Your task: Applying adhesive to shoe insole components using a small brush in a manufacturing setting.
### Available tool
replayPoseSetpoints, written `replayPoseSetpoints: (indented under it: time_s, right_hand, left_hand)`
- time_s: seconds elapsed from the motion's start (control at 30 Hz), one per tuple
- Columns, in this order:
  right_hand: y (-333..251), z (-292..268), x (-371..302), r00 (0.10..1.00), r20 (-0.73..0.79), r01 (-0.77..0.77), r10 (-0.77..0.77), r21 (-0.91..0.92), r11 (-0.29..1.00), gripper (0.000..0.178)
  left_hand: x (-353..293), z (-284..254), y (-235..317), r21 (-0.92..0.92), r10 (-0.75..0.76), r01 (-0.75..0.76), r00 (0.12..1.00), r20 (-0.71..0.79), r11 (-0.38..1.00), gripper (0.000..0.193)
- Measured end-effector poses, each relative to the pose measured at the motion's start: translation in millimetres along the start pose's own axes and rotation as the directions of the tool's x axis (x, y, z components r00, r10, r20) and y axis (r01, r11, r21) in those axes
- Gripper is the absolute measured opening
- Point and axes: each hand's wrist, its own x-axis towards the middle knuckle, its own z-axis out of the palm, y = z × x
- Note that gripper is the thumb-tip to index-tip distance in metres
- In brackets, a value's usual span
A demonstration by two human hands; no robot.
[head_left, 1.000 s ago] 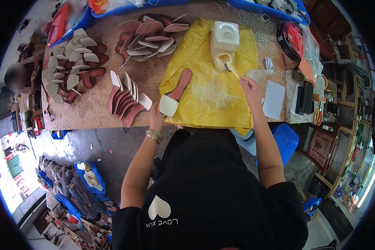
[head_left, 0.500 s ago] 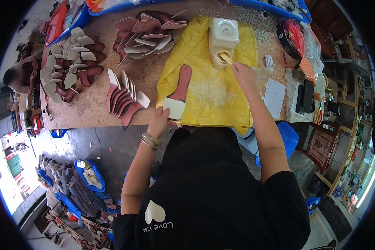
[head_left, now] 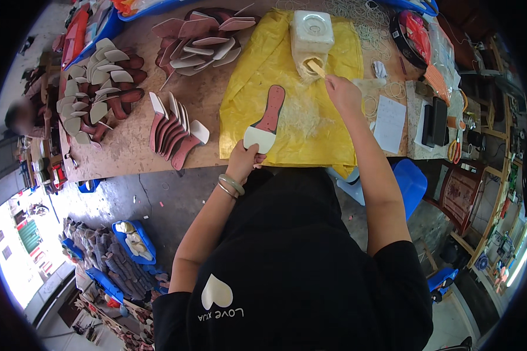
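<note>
My left hand (head_left: pixel 244 159) pinches the white, wide end of a shoe insole (head_left: pixel 269 111), whose reddish narrow part points away from me over a yellow plastic sheet (head_left: pixel 240 105). With my right hand (head_left: pixel 343 93) I grip a flat, pale yellow stick (head_left: pixel 316 67). Its far end lies in the round mouth of a whitish plastic jug (head_left: pixel 312 38), which rests on its side on the sheet. Pale dried residue covers the sheet between my hands.
Stacked insoles (head_left: pixel 175 131) stand left of the sheet, with heaped insoles (head_left: pixel 202 41) behind and another pile (head_left: pixel 96 88) farther left. Paper (head_left: pixel 390 124), a black case (head_left: pixel 436 121) and orange-handled scissors (head_left: pixel 455 149) lie at right. A blue stool (head_left: pixel 409 184) stands below the table edge.
My left hand has moved right and slightly away from me with the insole, now farther over the sheet. The right hand still holds the stick at the jug's mouth.
</note>
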Motion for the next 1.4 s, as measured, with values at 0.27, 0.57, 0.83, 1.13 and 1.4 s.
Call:
replayPoseSetpoints:
  time_s: [0.27,0.57,0.83,1.13,1.4]
  right_hand:
    - [0,-5,-79,0.996,-0.068,-0.036,0.057,0.272,0.962,0.017]
    - [-73,8,-149,0.929,0.369,-0.304,0.017,0.735,0.606,0.02]
    - [-43,31,-113,0.948,0.316,-0.273,0.044,0.732,0.624,0.022]
    - [-22,41,-46,0.967,0.251,-0.155,0.046,0.435,0.887,0.022]
    - [-46,34,-19,0.945,0.188,0.194,-0.268,0.336,0.922,0.021]
  left_hand:
    - [-15,1,13,-0.102,-0.014,0.008,0.998,-0.063,0.995,0.026]
    - [-3,-29,20,-0.019,0.013,-0.014,0.996,-0.091,1.0,0.029]
    - [15,-64,30,0.034,-0.111,0.113,0.992,-0.056,0.993,0.025]
    - [16,-64,48,0.267,0.018,-0.006,0.999,-0.041,0.964,0.025]
    - [7,-45,41,0.433,0.179,-0.131,0.981,-0.072,0.892,0.027]
